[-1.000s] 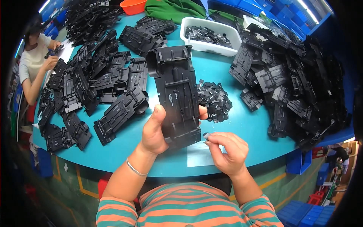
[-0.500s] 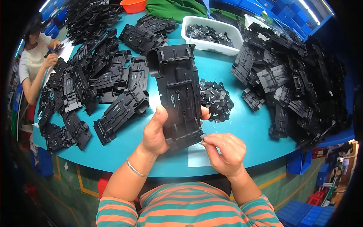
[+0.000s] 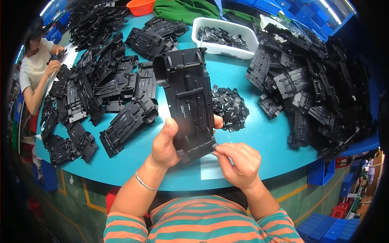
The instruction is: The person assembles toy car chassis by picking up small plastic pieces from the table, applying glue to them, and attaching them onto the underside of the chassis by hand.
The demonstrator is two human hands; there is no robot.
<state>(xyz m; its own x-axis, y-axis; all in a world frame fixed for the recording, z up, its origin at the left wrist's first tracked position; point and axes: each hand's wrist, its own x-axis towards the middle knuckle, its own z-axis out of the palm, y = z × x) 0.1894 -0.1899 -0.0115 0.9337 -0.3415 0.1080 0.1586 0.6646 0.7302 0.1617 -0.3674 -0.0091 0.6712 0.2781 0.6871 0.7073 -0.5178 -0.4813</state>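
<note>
My left hand (image 3: 167, 142) is closed around a long black moulded plastic tray-like part (image 3: 190, 106), thumb on its left edge and fingertips showing at its right. The part is tilted up over the table, its ribbed face toward me. At its lower right corner, my right hand (image 3: 239, 163) pinches a small dark square piece (image 3: 215, 147) between thumb and forefinger. That piece touches or nearly touches the corner; I cannot tell which. Beyond the held part, a heap of small black square pieces (image 3: 231, 108) lies on the table, partly hidden by it.
Piles of similar black parts lie on the left (image 3: 85, 89) and the right (image 3: 308, 89) of the teal table (image 3: 267, 146). A white bin (image 3: 225, 47) of small pieces stands at the back, near an orange bowl (image 3: 140, 7). A co-worker (image 3: 35, 67) handles a black part at far left.
The held part has shifted slightly left and tilted a little more. My right hand has moved slightly left with it, still pinching the small piece at the corner.
</note>
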